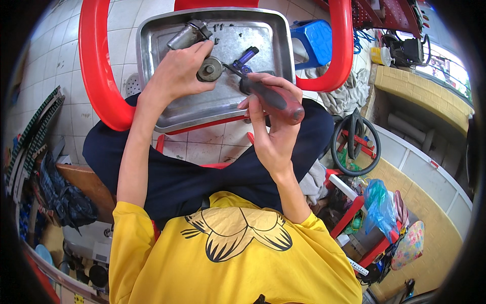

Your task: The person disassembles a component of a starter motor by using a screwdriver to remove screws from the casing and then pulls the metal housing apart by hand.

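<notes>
My left hand (pixel 177 73) is closed on a round grey metal part (pixel 209 69), its disc-shaped end facing up with a small raised centre. In my right hand (pixel 276 124) is a screwdriver (pixel 276 101) with a dark red and black handle. Its shaft points up and left, and the tip is close to the round part's edge; contact is hard to make out. Both hands are over a shallow metal tray (pixel 177 120). Beyond my left fingers lies a cylindrical metal part (pixel 186 36). A purple and black part (pixel 246 57) rests right of the round part.
Several small dark screws (pixel 217 26) lie at the tray's far side. The tray sits within a red chair frame (pixel 96 66). A blue plastic stool (pixel 315 40) stands to the right, with black rubber tubing (pixel 372 152) and a grey cloth (pixel 344 91) nearby.
</notes>
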The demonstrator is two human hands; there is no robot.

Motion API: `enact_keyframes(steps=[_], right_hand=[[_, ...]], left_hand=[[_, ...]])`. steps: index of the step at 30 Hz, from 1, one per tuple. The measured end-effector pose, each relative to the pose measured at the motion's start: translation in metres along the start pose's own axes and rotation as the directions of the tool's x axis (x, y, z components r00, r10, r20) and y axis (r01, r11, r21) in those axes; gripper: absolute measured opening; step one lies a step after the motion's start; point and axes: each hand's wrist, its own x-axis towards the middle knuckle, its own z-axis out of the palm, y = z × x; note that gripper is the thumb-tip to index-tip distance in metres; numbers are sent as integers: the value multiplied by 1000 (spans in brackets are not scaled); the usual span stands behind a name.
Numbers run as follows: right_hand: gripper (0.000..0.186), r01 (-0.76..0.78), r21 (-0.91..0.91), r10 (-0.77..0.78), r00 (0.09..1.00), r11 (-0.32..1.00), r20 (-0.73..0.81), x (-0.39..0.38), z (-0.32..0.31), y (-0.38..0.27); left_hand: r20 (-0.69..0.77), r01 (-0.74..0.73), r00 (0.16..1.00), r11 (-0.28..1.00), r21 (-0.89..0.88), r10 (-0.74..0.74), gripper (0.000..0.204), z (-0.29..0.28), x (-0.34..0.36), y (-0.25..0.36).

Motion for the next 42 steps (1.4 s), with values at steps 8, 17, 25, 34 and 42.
enact_keyframes(steps=[8,17,25,34,42], right_hand=[[51,297,-429,-216,949,853,227,0,-16,8],[46,339,-565,-220,938,752,269,0,-18,3],[54,390,-316,-313,911,865,268,3,-11,10],[44,378,-392,-277,916,839,289,2,-5,7],[37,427,-482,-297,898,765,323,-3,-3,4]], left_hand=[[16,23,1000,999,37,-24,60,-2,-1,-3],[8,30,1000,999,30,-30,57,-2,-2,-3],[62,32,997,996,80,-37,71,-3,-1,-1],[58,28,998,997,70,-32,65,-7,-1,2],[86,45,995,997,70,-51,63,-6,1,2]])
